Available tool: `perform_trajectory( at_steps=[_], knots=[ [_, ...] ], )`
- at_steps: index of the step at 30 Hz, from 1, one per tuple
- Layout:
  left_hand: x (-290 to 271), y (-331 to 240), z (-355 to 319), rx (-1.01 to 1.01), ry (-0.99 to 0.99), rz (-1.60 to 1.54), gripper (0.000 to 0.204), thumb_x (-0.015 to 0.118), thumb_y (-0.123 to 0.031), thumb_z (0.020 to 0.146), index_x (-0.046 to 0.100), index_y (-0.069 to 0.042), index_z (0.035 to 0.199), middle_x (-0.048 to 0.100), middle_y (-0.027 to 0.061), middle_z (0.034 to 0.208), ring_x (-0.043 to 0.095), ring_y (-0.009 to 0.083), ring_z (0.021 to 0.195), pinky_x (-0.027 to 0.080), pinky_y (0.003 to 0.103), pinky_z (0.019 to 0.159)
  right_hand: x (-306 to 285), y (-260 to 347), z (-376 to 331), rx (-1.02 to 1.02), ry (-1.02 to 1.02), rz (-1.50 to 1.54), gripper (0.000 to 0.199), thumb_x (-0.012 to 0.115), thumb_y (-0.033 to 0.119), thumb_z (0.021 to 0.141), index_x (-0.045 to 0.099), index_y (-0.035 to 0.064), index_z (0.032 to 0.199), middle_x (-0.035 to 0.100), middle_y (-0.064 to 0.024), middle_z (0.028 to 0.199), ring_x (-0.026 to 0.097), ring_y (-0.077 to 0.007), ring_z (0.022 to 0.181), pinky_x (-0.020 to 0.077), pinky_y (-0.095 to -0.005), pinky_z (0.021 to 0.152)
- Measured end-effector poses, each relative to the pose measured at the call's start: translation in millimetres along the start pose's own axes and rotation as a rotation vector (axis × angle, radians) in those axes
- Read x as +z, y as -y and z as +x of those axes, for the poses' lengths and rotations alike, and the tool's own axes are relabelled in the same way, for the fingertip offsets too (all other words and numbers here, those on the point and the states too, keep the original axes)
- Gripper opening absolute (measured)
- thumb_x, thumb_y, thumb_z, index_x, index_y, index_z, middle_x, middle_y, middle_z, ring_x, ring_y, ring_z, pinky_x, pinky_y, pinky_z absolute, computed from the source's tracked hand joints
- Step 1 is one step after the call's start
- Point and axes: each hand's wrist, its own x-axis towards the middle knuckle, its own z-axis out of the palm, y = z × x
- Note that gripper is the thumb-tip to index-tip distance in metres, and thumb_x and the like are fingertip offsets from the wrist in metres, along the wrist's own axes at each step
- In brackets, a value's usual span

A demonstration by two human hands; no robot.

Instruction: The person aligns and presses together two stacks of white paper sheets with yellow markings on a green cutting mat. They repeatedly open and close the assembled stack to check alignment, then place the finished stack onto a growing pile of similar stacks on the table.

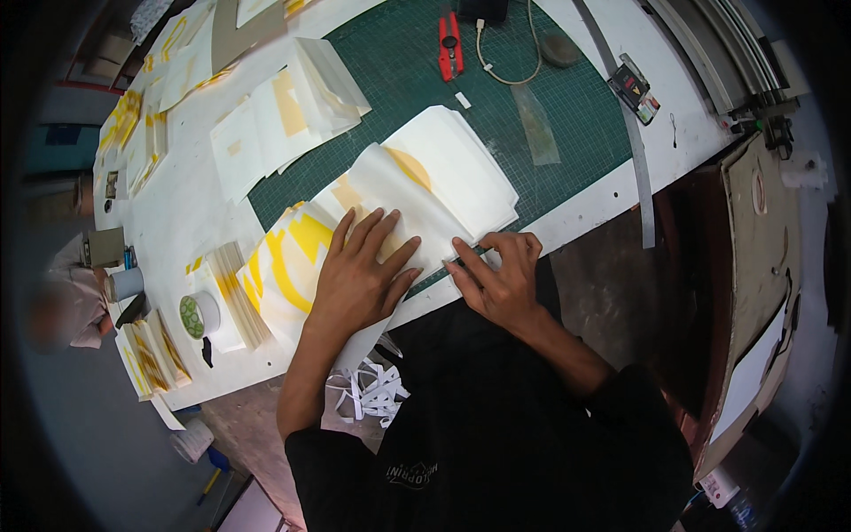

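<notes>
My left hand (359,270) lies flat, fingers spread, on a white translucent sheet (390,191) with yellow shapes showing through it. My right hand (498,275) pinches the sheet's near edge at the table's front rim, fingers curled on it. The sheet tops a stack of similar white sheets (461,168) that rests partly on a green cutting mat (532,106). More yellow-printed sheets (279,262) lie just left of my left hand.
A red utility knife (450,46), a white cable (505,62), a long metal ruler (634,142) and a small cutter (635,89) lie on or beside the mat. Tape rolls (199,315) and sheet piles (292,115) crowd the left. Paper scraps (372,390) hang below. Another person (62,301) sits far left.
</notes>
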Motion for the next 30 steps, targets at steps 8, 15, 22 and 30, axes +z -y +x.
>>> perform_trajectory(
  at_steps=[8,15,22,30],
  knots=[
    [3,1,-1,-0.005,-0.028,-0.025,0.036,0.076,-0.03,0.094,0.073,-0.009,0.124,0.065,0.0158,0.14,0.056,0.035,0.14,0.033,0.057,0.124,1,5,15,-0.021,0.036,0.047,0.041,0.081,0.034,0.093,0.075,0.0089,0.125,0.058,-0.0171,0.125,0.052,-0.0321,0.117,0.0346,-0.0555,0.101],
    [3,1,-2,-0.017,-0.022,-0.006,0.038,0.075,-0.03,0.095,0.072,-0.011,0.128,0.066,0.0137,0.134,0.058,0.034,0.136,0.034,0.057,0.124,9,8,33,-0.036,0.146,-0.002,0.051,0.074,0.04,0.098,0.067,0.0082,0.137,0.054,-0.0215,0.139,0.049,-0.0364,0.128,0.0318,-0.0611,0.108],
    [5,0,1,-0.003,-0.068,0.024,0.041,0.077,-0.035,0.094,0.075,-0.01,0.126,0.067,0.0141,0.129,0.06,0.0335,0.132,0.037,0.056,0.122,11,4,38,-0.037,0.122,-0.037,0.05,0.072,0.042,0.099,0.068,0.0076,0.135,0.057,-0.019,0.128,0.052,-0.0343,0.122,0.033,-0.0606,0.106],
    [3,-1,4,-0.002,-0.047,0.02,0.042,0.075,-0.037,0.096,0.074,-0.01,0.128,0.067,0.015,0.131,0.058,0.0342,0.134,0.036,0.056,0.122,8,-2,37,-0.043,0.121,-0.064,0.05,0.072,0.043,0.099,0.069,0.0088,0.135,0.058,-0.0178,0.123,0.053,-0.0325,0.118,0.0346,-0.0598,0.104]
  ],
)
